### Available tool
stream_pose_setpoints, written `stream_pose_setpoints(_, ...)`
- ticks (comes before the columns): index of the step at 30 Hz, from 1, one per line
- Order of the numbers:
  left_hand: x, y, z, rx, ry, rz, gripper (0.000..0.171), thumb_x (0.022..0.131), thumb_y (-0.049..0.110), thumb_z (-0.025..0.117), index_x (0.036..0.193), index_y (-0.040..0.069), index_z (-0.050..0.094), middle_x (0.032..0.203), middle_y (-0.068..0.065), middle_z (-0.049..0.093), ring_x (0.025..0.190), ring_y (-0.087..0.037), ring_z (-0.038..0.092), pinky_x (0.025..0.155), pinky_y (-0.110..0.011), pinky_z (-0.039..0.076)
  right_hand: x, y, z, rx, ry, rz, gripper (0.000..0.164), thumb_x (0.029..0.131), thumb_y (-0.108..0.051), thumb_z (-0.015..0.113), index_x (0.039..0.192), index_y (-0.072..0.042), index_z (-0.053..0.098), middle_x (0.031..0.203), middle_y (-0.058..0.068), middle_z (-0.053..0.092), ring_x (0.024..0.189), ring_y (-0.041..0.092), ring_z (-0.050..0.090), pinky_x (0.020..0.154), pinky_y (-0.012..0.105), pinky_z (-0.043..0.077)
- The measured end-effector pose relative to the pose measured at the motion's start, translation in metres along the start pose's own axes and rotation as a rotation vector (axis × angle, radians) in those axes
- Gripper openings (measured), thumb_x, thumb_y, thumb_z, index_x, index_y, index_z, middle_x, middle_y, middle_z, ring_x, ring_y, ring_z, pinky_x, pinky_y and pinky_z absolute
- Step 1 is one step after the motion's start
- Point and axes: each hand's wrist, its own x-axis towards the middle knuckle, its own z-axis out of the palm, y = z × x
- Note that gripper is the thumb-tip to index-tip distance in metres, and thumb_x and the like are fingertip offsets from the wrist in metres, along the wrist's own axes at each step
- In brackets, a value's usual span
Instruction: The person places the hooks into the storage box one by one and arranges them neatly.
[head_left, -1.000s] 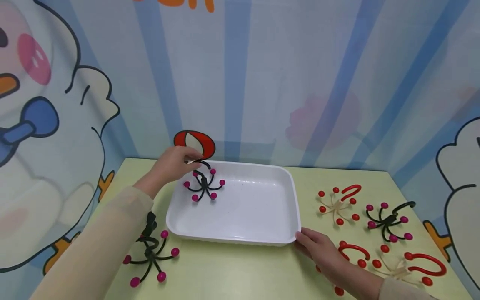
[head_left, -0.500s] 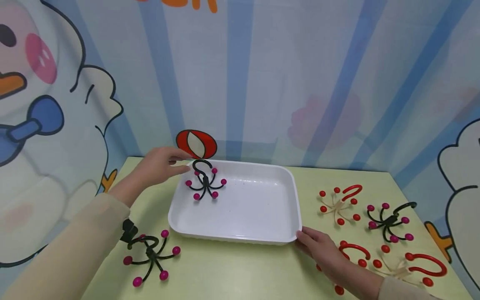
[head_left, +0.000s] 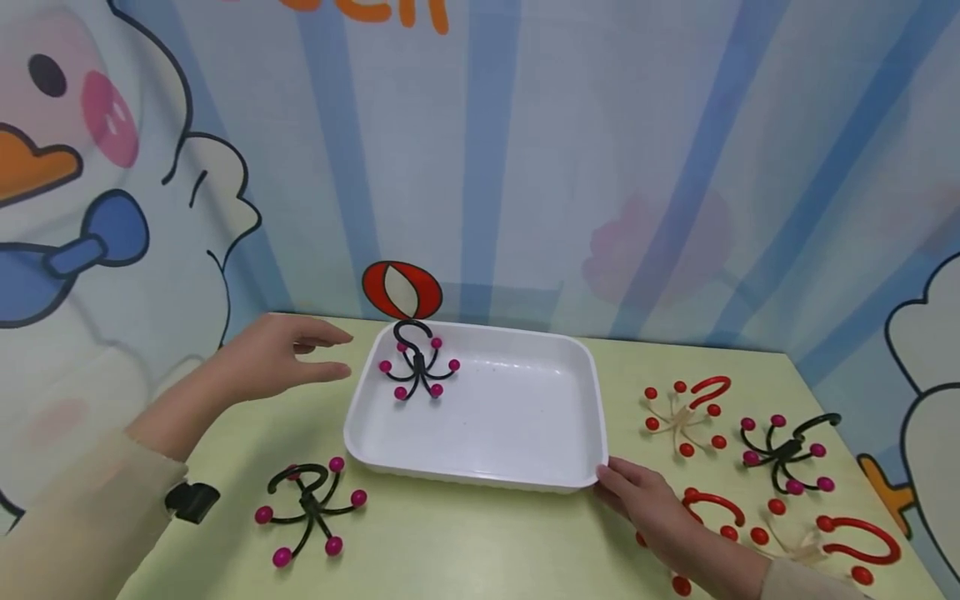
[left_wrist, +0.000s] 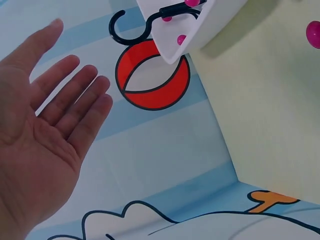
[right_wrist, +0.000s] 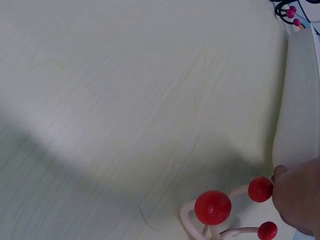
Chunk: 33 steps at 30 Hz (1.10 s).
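A white tray [head_left: 495,417] sits on the table, with a black scalp massager [head_left: 418,363] at its back left; the massager's hooked handle leans over the rim and its prongs end in magenta balls. Left of the tray, my left hand [head_left: 273,357] hovers with fingers extended and thumb apart, holding nothing; in the left wrist view its palm [left_wrist: 42,145] faces the camera. My right hand [head_left: 648,508] grips the tray's front right corner, thumb at the rim and the other fingers mostly hidden below. A red-balled massager [right_wrist: 213,207] lies beside that hand in the right wrist view.
Another black massager [head_left: 309,504] lies on the table at front left. To the right are a cream massager with a red handle [head_left: 681,419], a black one [head_left: 787,452] and further red-handled ones [head_left: 806,550], partly behind the right forearm. A printed curtain [head_left: 540,167] hangs behind the table [head_left: 480,542].
My left hand has let go of the black massager's handle and drawn back to the left, leaving the massager in the tray. My right hand stays at the tray's corner.
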Motion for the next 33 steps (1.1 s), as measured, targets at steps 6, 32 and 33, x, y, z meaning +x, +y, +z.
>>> stream_pose_setpoints(6, -0.025, 0.002, 0.0, -0.007, -0.019, -0.004, 0.076, 0.071, 0.076, 0.062, 0.124, 0.022, 0.065, 0.124, -0.001, 0.064, 0.114, -0.027, 0.06, 0.094, -0.049, 0.052, -0.001, 0.002, -0.001, 0.001, 0.002, 0.003, 0.051, 0.101, -0.027, 0.05, 0.143, 0.0, 0.042, 0.146, 0.021, 0.043, 0.129, 0.033, 0.048, 0.099, 0.044, 0.048)
stream_pose_setpoints(32, -0.086, -0.01, 0.026, -0.137, -0.156, 0.045, 0.055, 0.072, 0.058, 0.075, 0.12, 0.032, 0.064, 0.118, 0.016, 0.064, 0.109, -0.017, 0.062, 0.091, -0.033, 0.055, 0.003, 0.003, -0.002, -0.006, 0.008, 0.004, 0.052, 0.099, -0.028, 0.054, 0.143, -0.002, 0.044, 0.145, 0.019, 0.044, 0.127, 0.032, 0.051, 0.097, 0.044, 0.049)
stream_pose_setpoints(33, -0.087, -0.01, 0.027, -0.147, -0.169, 0.044, 0.054, 0.073, 0.057, 0.075, 0.12, 0.033, 0.064, 0.118, 0.017, 0.064, 0.11, -0.017, 0.062, 0.09, -0.032, 0.055, 0.003, 0.003, -0.002, -0.007, 0.009, 0.004, 0.051, 0.099, -0.028, 0.053, 0.143, -0.002, 0.044, 0.145, 0.019, 0.045, 0.127, 0.032, 0.051, 0.097, 0.043, 0.049)
